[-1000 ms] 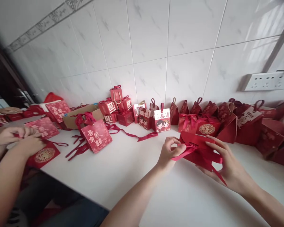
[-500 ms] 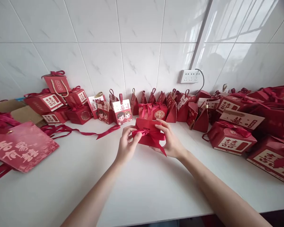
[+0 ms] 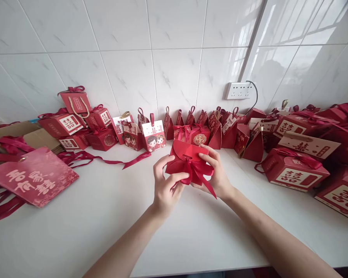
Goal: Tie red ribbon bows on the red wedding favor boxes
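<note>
Red box (image 3: 178, 151), one: held over the white table (image 3: 60, 239), bow side toward the person, presumably for access. Ribbon bow (image 3: 203, 168), across its front. Left hand (image 3: 164, 190): thumb on bow, index finger spread to box edge — likely steadying both. Right hand (image 3: 219, 175): fingers wrapping right side, probably bracing; thumb cannot be told. Behind: upright boxes (image 3: 215, 134), lined along the tiled wall (image 3: 127, 73), seemingly saving room.

The red box (image 3: 177, 153) looks like smooth, matt card, its bow (image 3: 197, 170) of satiny ribbon. Beneath it, the tabletop (image 3: 104, 231) appears smooth with a soft sheen. Behind it rise glossy, light-reflecting wall tiles (image 3: 127, 73); well to its left lies matt brown cardboard (image 3: 43, 138).
</note>
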`<state>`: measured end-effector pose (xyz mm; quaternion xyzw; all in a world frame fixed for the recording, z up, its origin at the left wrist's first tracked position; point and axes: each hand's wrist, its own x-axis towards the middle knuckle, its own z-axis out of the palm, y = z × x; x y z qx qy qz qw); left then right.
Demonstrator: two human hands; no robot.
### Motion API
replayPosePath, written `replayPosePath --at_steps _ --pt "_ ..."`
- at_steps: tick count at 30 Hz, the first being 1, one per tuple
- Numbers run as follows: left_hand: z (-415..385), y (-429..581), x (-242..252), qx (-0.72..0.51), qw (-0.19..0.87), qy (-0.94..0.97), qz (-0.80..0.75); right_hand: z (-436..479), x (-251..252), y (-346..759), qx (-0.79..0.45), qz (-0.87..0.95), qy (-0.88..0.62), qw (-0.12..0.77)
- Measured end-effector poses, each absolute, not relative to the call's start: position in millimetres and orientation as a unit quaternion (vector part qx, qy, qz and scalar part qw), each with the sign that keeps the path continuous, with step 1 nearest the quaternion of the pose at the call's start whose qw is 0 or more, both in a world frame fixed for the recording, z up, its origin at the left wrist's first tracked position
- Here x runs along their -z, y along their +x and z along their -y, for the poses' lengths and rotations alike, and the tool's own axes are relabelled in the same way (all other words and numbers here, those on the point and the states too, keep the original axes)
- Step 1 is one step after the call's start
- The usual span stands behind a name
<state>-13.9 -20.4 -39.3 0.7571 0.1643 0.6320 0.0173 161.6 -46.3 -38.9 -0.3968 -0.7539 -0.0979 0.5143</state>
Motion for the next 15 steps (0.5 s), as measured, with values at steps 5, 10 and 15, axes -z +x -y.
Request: replayPosePath --at_steps 5,10,15 --pt "21.7 -12.8 39.1 -0.637 0.029 0.755 -0.154 47.7 37.4 161.0 0.103 0.757 -0.375 0.525" --pt "23.7 -13.9 38.3 -0.637 0.042 0.756 -0.148 48.5 36.0 160.1 0.113 0.761 -0.374 0.518" --pt "26.9 -14.3 35.8 -0.658 0.1 0.716 -0.21 47.4 37.0 158.7 0.127 0.762 -0.36 0.523"
